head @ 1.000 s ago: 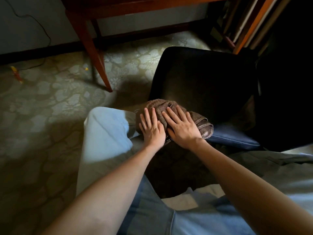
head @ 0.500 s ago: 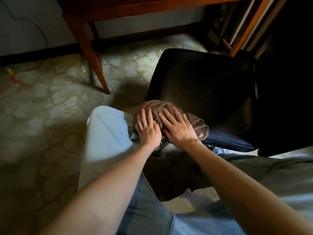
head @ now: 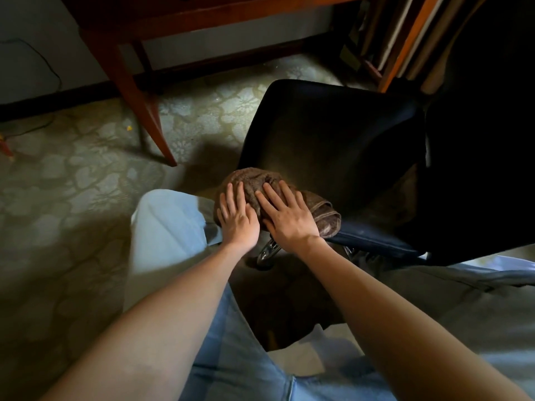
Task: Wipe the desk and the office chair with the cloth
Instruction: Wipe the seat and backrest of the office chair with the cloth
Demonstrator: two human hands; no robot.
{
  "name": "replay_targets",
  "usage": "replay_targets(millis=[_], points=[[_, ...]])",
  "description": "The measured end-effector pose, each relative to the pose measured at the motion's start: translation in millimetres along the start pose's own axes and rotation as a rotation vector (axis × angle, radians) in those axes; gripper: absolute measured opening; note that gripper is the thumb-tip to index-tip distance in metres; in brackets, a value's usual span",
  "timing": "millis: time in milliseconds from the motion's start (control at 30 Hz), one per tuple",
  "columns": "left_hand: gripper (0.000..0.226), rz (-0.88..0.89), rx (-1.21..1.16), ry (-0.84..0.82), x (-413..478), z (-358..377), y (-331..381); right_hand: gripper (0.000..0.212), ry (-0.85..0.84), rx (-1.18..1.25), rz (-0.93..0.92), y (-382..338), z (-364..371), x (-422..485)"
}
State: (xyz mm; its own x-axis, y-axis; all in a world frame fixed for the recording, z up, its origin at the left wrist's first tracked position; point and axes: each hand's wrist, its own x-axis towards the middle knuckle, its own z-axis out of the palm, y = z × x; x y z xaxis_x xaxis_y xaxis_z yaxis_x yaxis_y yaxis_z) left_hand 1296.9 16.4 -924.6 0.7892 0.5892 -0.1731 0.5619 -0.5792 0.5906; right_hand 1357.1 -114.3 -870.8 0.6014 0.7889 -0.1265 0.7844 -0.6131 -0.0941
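Status: cloth (head: 262,180) is brown, bunched up, on the near left corner of the office chair (head: 333,131) seat. Its right end is rolled and sits at the seat's near edge. Our left hand (head: 238,219) and right hand (head: 289,218) both lie flat on top of it, palms down, fingers straight and slightly spread, pressing. The hands are side by side, just about touching, and neither curls round the fabric. The seat is dark, lit only near the cloth. The backrest on the right is too dark to read. A chrome chair leg (head: 267,251) shows under the seat's near edge, below our wrists. The desk (head: 202,13), reddish wood, stands beyond the chair, with one desk leg (head: 144,117) down on the patterned carpet (head: 72,183). Our knee (head: 165,227), in light jeans, is just left of the cloth.
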Motion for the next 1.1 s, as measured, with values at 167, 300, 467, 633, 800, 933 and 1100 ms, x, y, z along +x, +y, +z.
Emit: replay_targets(millis=[167,300,467,633,800,933,1100], points=[[0.062,0.012,0.003,-0.004,-3,2,0,0.063,0.021,0.001,0.001,2,5,-2],[0.059,0.009,0.004,-0.009,-2,-1,2,0.064,0.020,0.002,0.005,2,6,0],[0.057,0.014,-0.002,-0.023,2,-8,1,0.065,0.021,0.013,0.014,-3,3,2],[0.057,0.054,0.038,-0.010,5,-8,-1,0.065,0.044,0.020,0.015,-4,3,3],[0.059,0.054,0.060,-0.001,2,-2,-4,0.064,0.093,0.005,0.007,-1,4,-1],[0.060,0.026,0.042,0.031,-14,4,5,0.067,0.072,0.003,-0.013,4,8,-10],[0.070,0.073,0.072,0.099,-42,20,22,0.078,0.076,-0.029,0.001,18,16,-32]])
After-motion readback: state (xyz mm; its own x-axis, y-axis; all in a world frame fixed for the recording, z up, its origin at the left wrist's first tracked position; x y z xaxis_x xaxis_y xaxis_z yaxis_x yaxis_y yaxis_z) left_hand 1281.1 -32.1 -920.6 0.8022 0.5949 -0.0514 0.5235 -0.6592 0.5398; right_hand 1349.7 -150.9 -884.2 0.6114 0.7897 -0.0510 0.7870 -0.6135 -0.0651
